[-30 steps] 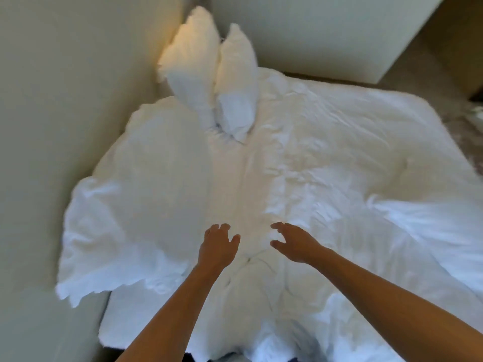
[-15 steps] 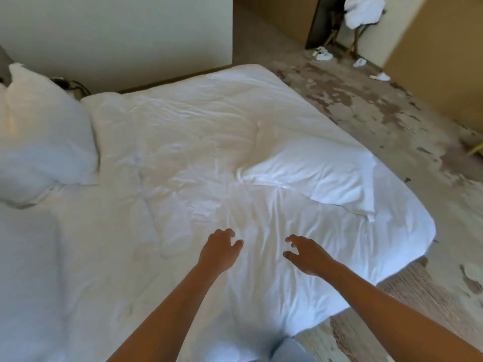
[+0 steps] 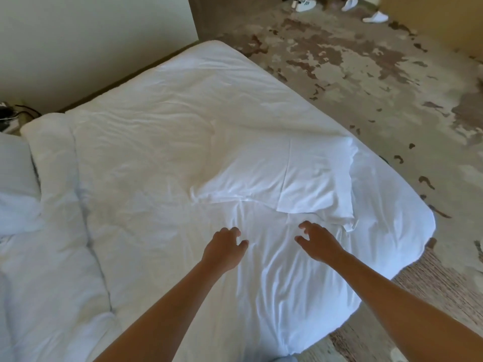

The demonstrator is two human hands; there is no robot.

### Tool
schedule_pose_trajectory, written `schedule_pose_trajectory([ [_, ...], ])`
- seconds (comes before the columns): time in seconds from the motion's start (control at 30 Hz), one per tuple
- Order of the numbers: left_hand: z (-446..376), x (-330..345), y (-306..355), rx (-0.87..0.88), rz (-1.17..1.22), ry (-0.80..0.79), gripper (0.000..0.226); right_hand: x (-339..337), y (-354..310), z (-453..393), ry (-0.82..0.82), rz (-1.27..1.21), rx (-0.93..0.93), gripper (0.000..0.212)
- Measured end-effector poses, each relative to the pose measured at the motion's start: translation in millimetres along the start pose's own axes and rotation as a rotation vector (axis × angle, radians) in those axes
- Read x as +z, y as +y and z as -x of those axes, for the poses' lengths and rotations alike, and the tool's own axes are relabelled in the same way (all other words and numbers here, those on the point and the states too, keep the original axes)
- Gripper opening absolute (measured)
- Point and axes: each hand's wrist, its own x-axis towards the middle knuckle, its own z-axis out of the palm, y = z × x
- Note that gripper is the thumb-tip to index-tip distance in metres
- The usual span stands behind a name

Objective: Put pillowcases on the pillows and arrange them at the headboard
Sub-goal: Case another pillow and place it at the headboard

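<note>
A white pillow in its pillowcase (image 3: 285, 178) lies flat near the foot-side corner of the bed, its loose open end towards me. My left hand (image 3: 224, 248) hovers over the white duvet (image 3: 162, 131), fingers apart and curled, holding nothing. My right hand (image 3: 317, 240) hangs just short of the pillowcase's near edge, also open and empty. Another white pillow (image 3: 15, 184) shows at the left edge, partly cut off by the frame.
A cream wall (image 3: 91, 35) runs along the far side of the bed. Patterned carpet (image 3: 366, 74) spreads to the right, with white shoes (image 3: 303, 5) and slippers (image 3: 375, 17) at the far end. Dark cables (image 3: 15, 113) lie at the left by the wall.
My view has swung right from the pillows by the wall to the bed's far corner. Both hands stayed out in front, open, and now sit closer to the flat pillow.
</note>
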Motion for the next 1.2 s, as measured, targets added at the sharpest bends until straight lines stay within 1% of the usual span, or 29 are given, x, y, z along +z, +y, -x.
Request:
schedule_pose_trajectory([
  [0.17,-86.5,-2.2,43.5,0.057,-0.081,-0.019,0.051,-23.5,28.6,-76.1,0.097,-0.123,0.090,0.051],
  [0.3,-161.5,14.0,82.4,0.118,-0.110,-0.036,0.057,-33.1,67.2,-130.2,0.215,-0.215,0.256,0.059],
  [0.4,-211.8,35.6,113.3,0.178,-0.143,-0.059,0.063,-34.6,107.7,-159.7,0.293,-0.280,0.393,0.071],
  [0.5,-253.7,55.2,136.1,0.219,-0.172,-0.065,0.068,-31.9,144.8,-182.0,0.325,-0.378,0.492,0.088],
  [0.63,-291.9,73.9,150.8,0.226,-0.195,-0.060,0.070,-23.9,179.9,-206.3,0.286,-0.468,0.541,0.113],
  [0.7,-302.4,79.9,152.4,0.227,-0.219,-0.061,0.071,-19.1,187.5,-215.0,0.272,-0.525,0.550,0.119],
  [0.77,-308.5,83.2,150.3,0.236,-0.249,-0.062,0.072,-13.6,189.5,-220.9,0.298,-0.551,0.548,0.118],
  [0.87,-310.6,82.1,143.5,0.248,-0.265,-0.067,0.070,-8.4,189.3,-225.3,0.348,-0.550,0.533,0.108],
  [1.03,-302.9,71.2,125.9,0.267,-0.221,-0.088,0.063,-11.1,188.4,-230.1,0.330,-0.519,0.524,0.096],
  [1.2,-276.0,64.2,101.6,0.199,-0.164,-0.114,0.063,-8.2,162.6,-211.5,0.402,-0.550,0.465,0.072],
])
